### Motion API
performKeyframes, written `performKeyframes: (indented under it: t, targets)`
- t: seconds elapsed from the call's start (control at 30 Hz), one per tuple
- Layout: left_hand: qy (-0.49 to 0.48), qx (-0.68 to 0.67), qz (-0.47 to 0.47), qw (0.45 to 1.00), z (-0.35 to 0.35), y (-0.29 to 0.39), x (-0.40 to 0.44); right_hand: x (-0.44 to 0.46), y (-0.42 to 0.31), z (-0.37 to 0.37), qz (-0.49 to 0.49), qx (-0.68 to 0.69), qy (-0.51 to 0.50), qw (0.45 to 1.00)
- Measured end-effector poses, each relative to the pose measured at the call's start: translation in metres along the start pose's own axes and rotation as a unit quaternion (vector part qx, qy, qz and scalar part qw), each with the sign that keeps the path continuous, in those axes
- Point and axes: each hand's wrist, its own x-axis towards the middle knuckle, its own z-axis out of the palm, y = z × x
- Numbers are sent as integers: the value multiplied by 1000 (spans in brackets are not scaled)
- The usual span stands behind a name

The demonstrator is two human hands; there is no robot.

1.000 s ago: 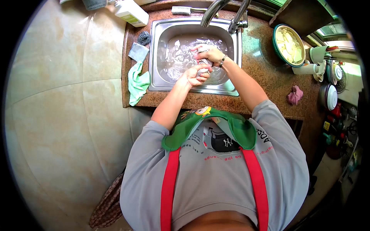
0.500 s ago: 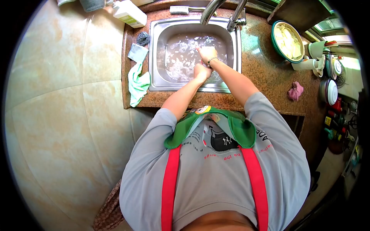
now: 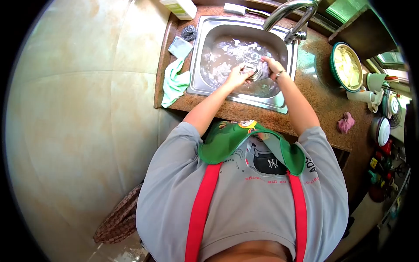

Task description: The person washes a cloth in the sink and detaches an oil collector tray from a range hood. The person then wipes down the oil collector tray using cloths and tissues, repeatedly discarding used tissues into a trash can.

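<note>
My left hand (image 3: 238, 77) and my right hand (image 3: 274, 69) are over the soapy water in the steel sink (image 3: 196, 81). Between them is a wet, crumpled greyish cloth (image 3: 262, 70), gripped at its left side by the left fingers and at its right side by the right ones. White suds (image 3: 220, 74) float on the cloudy water around it. The curved faucet (image 3: 289, 8) rises behind the sink, above the level of my hands.
Left of the sink lie a light green cloth (image 3: 175, 83), a pale blue-grey sponge (image 3: 180, 47) and a dark scourer (image 3: 188, 33). A brush (image 3: 235, 8) rests behind it. To the right stand a bowl of pale pieces (image 3: 347, 65) and a crumpled pink cloth (image 3: 345, 122).
My hands, pressed close together before, have drawn apart and up, and the greyish cloth now shows between them. The whole view has shifted, so the sink sits further right.
</note>
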Motion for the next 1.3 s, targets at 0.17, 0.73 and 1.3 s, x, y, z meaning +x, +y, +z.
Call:
performKeyframes:
  t: [0.17,0.73,1.3]
  targets:
    - [126,-220,-138,958,-16,2,-1,-112,-21,-4,-74,-182,-207,959]
    - [81,106,165,977,60,118,-48,-269,-60,-72,-378,-109,-79,916]
    - [-103,190,-54,975,241,13,-34,-356,65,-240,-311,-579,256,709]
